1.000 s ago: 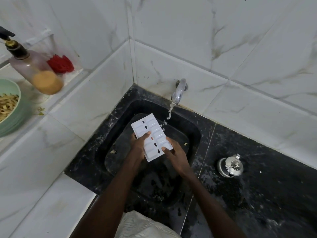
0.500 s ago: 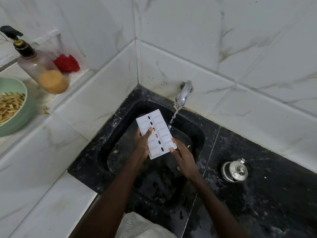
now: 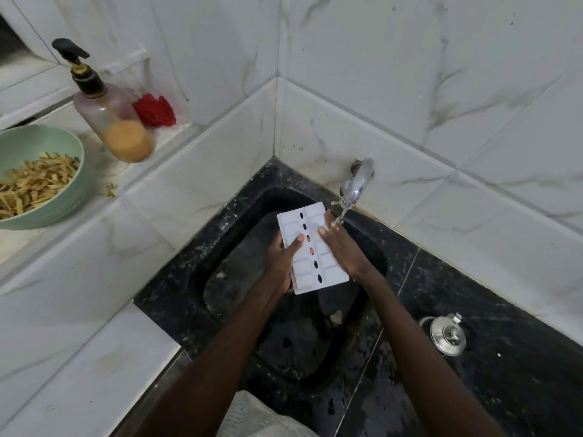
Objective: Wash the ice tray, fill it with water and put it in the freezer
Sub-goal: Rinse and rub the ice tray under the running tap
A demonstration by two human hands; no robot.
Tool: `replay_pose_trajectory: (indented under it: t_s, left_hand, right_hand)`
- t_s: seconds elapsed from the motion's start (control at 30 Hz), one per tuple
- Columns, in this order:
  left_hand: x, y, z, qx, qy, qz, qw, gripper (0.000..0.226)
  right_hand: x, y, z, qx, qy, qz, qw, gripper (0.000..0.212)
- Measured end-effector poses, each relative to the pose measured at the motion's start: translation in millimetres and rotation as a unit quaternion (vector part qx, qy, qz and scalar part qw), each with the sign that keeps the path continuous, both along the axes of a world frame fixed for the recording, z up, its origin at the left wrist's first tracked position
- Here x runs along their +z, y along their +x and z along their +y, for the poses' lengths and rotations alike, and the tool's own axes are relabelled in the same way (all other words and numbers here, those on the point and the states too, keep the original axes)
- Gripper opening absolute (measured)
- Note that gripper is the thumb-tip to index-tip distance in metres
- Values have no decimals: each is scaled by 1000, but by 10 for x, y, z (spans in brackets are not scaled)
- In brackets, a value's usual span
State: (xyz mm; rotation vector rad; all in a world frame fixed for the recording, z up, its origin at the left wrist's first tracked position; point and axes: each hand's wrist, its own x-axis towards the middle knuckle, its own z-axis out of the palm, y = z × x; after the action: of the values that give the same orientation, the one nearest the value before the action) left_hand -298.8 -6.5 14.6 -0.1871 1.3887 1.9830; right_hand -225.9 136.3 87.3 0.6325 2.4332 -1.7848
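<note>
The white ice tray [image 3: 321, 266] is held up over the black sink [image 3: 202, 279], just below and to the left of the tap [image 3: 358, 181]. It is tilted, with its far short end higher and nearer the tap. The face turned towards the camera shows two rows of raised cell bottoms with a line of oval holes down the middle.

The left hand [image 3: 279, 258] grips the tray's left long edge. Its thumb is laid across the face and its fingers are curled behind, where skin shows through two of the holes. The right hand [image 3: 342, 247] holds the right long edge near the far end, with the thumb tip on the face and the other fingers wrapped behind.

A thin stream of water [image 3: 342, 209] runs from the tap and lands on the right hand's fingers [image 3: 334, 223] at the tray's far right corner.

The sink is set into a wet black stone counter [image 3: 504, 389]. A small steel lid with a knob [image 3: 448, 334] lies on the counter to the right, well apart from the basin. White marble-look tiles [image 3: 441, 74] cover the corner walls.

On the raised tiled ledge [image 3: 104, 216] to the left stands a pump bottle [image 3: 110, 121] with orange liquid in its bottom. A red object [image 3: 154, 110] sits just behind the bottle. Nearer the left edge is a green bowl [image 3: 75, 152] of pale yellow strips [image 3: 34, 184]. A piece of white cloth [image 3: 262, 417] shows at the bottom edge between the forearms.
</note>
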Motion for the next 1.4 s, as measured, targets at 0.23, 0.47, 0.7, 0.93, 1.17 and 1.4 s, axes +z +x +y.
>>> replay_pose_trajectory:
  t_s: [0.23, 0.47, 0.7, 0.93, 1.17, 1.4]
  left_hand:
    - [48, -23, -35, 24, -1, -6, 1000, 37]
    - [86, -172, -49, 82, 17, -27, 996, 39]
    - [116, -165, 8, 75, 10, -30, 997, 40]
    - [221, 45, 82, 19, 29, -25, 999, 35]
    - [274, 103, 93, 29, 24, -33, 999, 33]
    - [229, -55, -22, 88, -17, -47, 995, 34]
  right_hand:
    - [-119, -310, 183, 26, 64, -45, 997, 76]
    - [-88, 318, 28, -2, 55, -11, 998, 54]
    - [-93, 754, 37, -20, 21, -2, 1000, 48]
    - [20, 430, 92, -26, 44, 5, 999, 63]
    - [84, 124, 216, 9, 69, 21, 997, 59]
    - [-121, 650, 1, 13, 83, -5, 996, 59]
